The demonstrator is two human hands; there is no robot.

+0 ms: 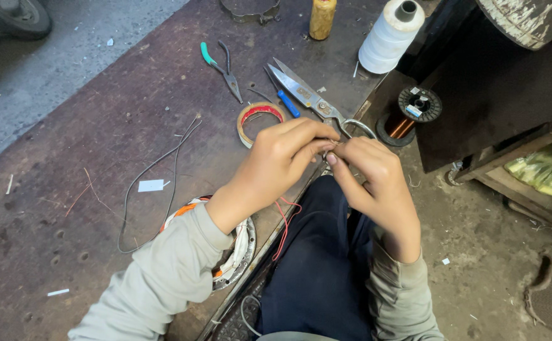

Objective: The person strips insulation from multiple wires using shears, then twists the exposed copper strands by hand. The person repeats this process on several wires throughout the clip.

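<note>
Both hands meet above the lap: left hand point(282, 158) and right hand point(370, 173) pinch something small between their fingertips, too hidden to name. Red wire point(283, 227) hangs below the left wrist. Scissors point(307, 96) and tape roll point(258, 120) lie just beyond on the workbench point(86, 158).

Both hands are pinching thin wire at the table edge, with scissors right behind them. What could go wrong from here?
1. The open scissors lie just behind the left hand and right hand; a backward slip might meet the blades.
2. The red wire hangs loose over the table edge and may snag on the knee.
3. The left sleeve lies across the winding at the edge and might nudge it off.
</note>
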